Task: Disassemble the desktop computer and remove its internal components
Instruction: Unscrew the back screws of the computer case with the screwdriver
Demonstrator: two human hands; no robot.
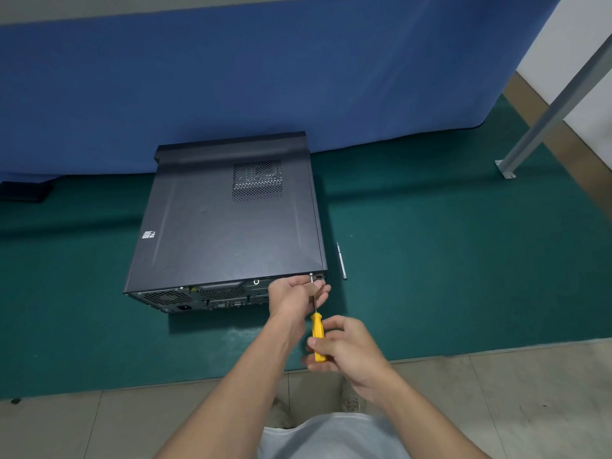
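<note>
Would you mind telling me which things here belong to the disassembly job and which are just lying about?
For the job:
desktop computer
yellow-handled screwdriver
left hand pinching its shaft
right hand gripping its handle

Lying about:
silver rod on the green mat beside the computer
metal post
blue cloth

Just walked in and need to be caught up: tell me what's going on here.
A person is working on a black desktop computer that lies flat on a green mat. The right hand grips the handle of a yellow screwdriver, and the left hand pinches its shaft, guiding the tip to the case's rear corner. The cover panel is on. A slim grey tool lies beside the case.
</note>
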